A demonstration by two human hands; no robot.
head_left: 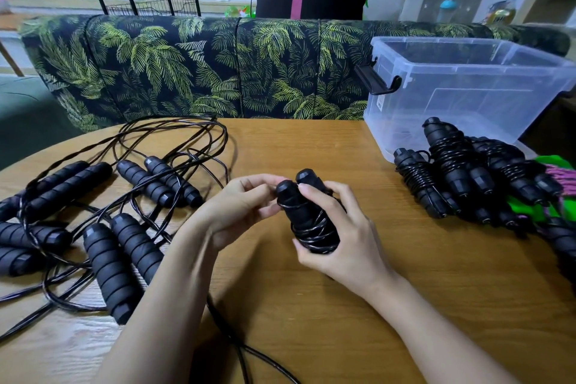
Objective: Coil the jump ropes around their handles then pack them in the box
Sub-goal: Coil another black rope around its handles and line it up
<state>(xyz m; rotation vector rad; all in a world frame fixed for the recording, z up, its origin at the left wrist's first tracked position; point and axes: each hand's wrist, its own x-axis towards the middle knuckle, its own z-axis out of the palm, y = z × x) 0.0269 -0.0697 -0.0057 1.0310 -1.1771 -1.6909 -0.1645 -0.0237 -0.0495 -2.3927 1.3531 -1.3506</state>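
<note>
Gripping paired black handles, wound with rope, in curled right hand; pinching rope near their tops with left hand.

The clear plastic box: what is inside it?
No rope shows inside the clear box. The pile of coiled ropes in front covers its lower near corner, so that part is unknown.

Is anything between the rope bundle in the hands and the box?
Nothing visible blocks it. Bare table lies between the bundle, held by left hand and right hand, and the open clear box. The pile of coiled ropes lies by the box's near wall, right of the direct line.
</note>
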